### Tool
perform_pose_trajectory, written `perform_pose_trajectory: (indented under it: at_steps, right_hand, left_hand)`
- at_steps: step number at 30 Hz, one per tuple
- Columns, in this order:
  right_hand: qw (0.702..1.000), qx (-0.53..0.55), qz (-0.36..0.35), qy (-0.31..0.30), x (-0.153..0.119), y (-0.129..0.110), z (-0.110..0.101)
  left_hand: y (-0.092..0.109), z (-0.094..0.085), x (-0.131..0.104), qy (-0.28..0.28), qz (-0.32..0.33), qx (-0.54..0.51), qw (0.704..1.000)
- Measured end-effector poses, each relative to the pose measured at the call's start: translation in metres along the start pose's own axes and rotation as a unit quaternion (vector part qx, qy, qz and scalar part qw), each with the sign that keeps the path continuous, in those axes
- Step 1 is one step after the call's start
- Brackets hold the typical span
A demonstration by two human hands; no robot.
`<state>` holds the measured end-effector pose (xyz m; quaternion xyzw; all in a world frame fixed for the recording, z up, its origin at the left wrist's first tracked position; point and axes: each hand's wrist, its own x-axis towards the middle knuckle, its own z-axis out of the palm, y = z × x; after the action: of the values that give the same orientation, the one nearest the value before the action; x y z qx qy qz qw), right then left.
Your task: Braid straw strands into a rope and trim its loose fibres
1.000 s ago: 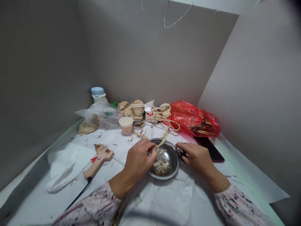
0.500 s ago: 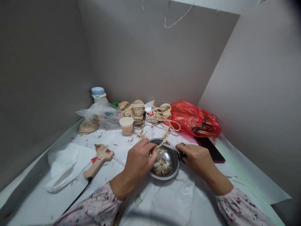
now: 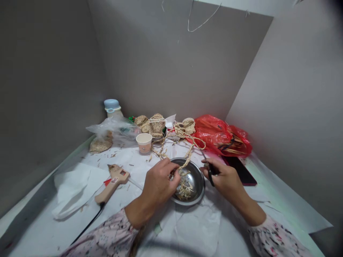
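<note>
My left hand [image 3: 162,182] pinches a braided straw cord [image 3: 189,155] at the left side of a steel bowl [image 3: 203,185]. The cord runs from my fingers across the bowl to the back of the table. Straw clippings [image 3: 184,191] lie inside the bowl. Just right of the rim, my right hand [image 3: 226,180] is closed round the black handles of a pair of scissors [image 3: 211,174]. The blades point away from me, apart from the cord.
A glue gun [image 3: 114,184] lies on the left, its cable trailing toward me. Behind the bowl stand a paper cup [image 3: 144,143] and woven straw pieces [image 3: 157,125]. A red plastic bag [image 3: 214,134] and a dark flat tablet-like object [image 3: 241,172] are on the right.
The scissors have swung away from the cord above the bowl; their blades now point forward instead of left. My left hand has hardly moved.
</note>
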<state>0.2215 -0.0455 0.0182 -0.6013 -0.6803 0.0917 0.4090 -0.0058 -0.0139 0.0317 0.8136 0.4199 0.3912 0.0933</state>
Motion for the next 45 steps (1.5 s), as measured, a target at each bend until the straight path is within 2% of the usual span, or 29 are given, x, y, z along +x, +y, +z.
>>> perform_pose_trajectory:
  at_steps: [3,7,12,17,19,21,23,26,28,30,34,37,45]
  right_hand:
    - [0.979,0.163,0.124,-0.01,0.004,-0.016,0.003]
    - [0.93,0.303,0.209,-0.012,0.014,-0.029,0.011]
    - [0.881,0.41,0.236,-0.01,0.02,-0.026,0.025]
    - [0.866,0.436,0.245,-0.011,0.018,-0.025,0.03]
    - [0.853,0.463,0.241,-0.013,0.017,-0.028,0.03]
    - [0.829,0.506,0.239,-0.008,0.016,-0.032,0.03]
    - [0.799,0.554,0.235,0.001,0.016,-0.036,0.03]
    - [0.767,0.599,0.232,0.013,0.016,-0.04,0.032]
    - [0.76,0.607,0.23,0.025,0.016,-0.04,0.033]
    - [0.759,0.608,0.228,0.037,0.015,-0.039,0.034]
    - [0.756,0.613,0.223,0.054,0.014,-0.035,0.035]
    - [0.754,0.616,0.219,0.064,0.014,-0.035,0.035]
    - [0.741,0.621,0.24,0.085,0.015,-0.033,0.032]
  left_hand:
    - [0.001,0.001,-0.001,-0.001,0.026,-0.013,1.0]
    - [0.003,0.005,-0.004,0.002,0.057,-0.024,0.998]
    - [0.003,0.008,-0.006,0.002,0.081,-0.03,0.996]
    - [0.004,0.007,-0.007,-0.021,0.077,-0.05,0.996]
    - [0.008,0.004,-0.006,-0.046,0.073,-0.074,0.994]
    - [0.012,0.0,-0.004,-0.093,0.051,-0.12,0.987]
    - [0.015,-0.004,-0.002,-0.155,-0.009,-0.193,0.969]
    - [0.014,-0.006,0.001,-0.198,-0.137,-0.333,0.912]
    - [0.011,-0.005,0.004,-0.196,-0.211,-0.398,0.871]
    - [0.009,-0.003,0.006,-0.196,-0.257,-0.436,0.84]
    - [0.007,-0.004,0.008,-0.196,-0.29,-0.47,0.81]
    - [0.007,-0.007,0.009,-0.22,-0.278,-0.468,0.809]
    - [0.005,-0.017,0.012,-0.289,-0.196,-0.38,0.857]
